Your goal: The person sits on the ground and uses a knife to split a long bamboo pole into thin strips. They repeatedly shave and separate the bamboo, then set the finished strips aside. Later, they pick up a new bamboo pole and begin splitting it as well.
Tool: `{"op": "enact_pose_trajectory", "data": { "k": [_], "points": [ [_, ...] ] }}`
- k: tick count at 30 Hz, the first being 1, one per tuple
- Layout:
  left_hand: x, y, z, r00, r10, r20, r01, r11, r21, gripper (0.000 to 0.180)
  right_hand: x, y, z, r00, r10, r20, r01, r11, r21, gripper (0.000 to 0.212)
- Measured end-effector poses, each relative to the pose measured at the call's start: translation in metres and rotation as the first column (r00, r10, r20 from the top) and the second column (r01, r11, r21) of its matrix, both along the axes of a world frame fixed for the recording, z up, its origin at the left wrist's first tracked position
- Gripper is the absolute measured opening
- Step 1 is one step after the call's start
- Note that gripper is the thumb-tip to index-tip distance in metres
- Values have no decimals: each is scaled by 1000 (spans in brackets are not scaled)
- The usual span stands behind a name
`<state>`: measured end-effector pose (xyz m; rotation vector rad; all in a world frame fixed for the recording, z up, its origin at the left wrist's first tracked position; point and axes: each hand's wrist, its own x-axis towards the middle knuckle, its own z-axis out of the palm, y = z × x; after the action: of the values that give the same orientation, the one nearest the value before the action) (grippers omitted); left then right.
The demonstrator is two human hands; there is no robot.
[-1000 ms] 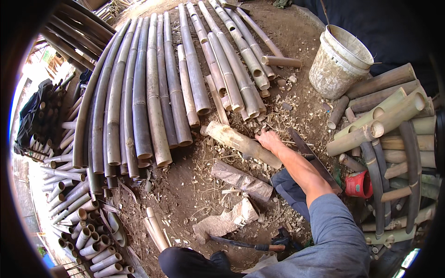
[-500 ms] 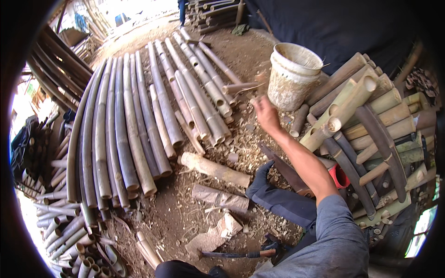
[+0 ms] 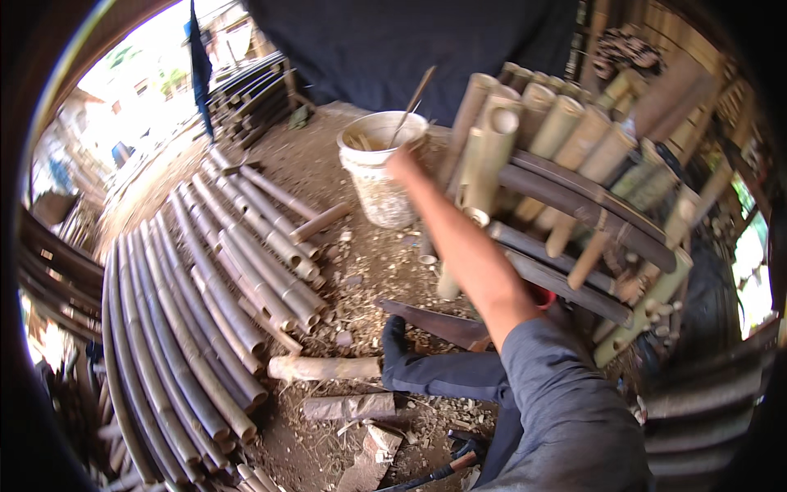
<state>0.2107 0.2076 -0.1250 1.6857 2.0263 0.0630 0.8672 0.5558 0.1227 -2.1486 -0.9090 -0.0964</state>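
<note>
- Taking the white bucket (image 3: pixel 379 195) as the middle of the clock, with the dark cloth (image 3: pixel 434 51) behind it at twelve, it stands upright on the dirt, its outside smeared with mud.
- Pale strips (image 3: pixel 357 141) lie in its mouth, toward nine o'clock; I can't make out how deep they go.
- A thin stick (image 3: pixel 415 102) slants across the opening toward one o'clock, its lower end close by the hand. Whether it is held or just stands in the bucket, I can't tell.
- The person's right hand (image 3: pixel 401 166) is at the bucket's five o'clock, in front of the rim. It is blurred and the fingers don't show, so I can't say whether they are apart, together or clamped on something.
- The left hand is out of my sight; its grip I can't tell.
- At half past four, a red container (image 3: pixel 544 298) peeps out beside the forearm, its inside hidden from me.
- At three, hollow bamboo tubes (image 3: pixel 566 135) stand packed together, open ends up.
- Long bamboo poles (image 3: pixel 176 344) lie side by side between seven and eight.
- Near half past five lies a broad dark blade (image 3: pixel 434 325), just beyond the person's leg (image 3: pixel 451 374).
</note>
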Motion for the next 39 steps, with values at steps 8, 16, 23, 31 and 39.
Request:
{"op": "enact_pose_trajectory", "data": {
  "k": [8, 16, 23, 31, 39],
  "points": [
    [-28, -31, 136, 941, -190, -280, 198, 980, 0, 55, -270, -318, -51, 96, 730, 677, -953, 264, -149, 115],
    [144, -63, 287, 601, -616, -509, 796, 520, 311, 51, -258, -404, 23, 2, 982, 191, -656, 145, -741, 46],
    [242, -71, 300, 398, -742, -540, 892, 174, 417, 32, -165, -474, 5, 180, 860, 477, -763, 428, -484, 35],
    [258, -65, 274, 550, -693, -467, 807, 296, 511, 84, -63, -523, -109, 750, 661, -14, -603, 675, -425, 36],
    [-32, -75, 175, 793, -528, -304, 536, 842, -65, 45, -33, -488, -261, 939, 293, -178, -339, 714, -612, 48]
  ]
}}
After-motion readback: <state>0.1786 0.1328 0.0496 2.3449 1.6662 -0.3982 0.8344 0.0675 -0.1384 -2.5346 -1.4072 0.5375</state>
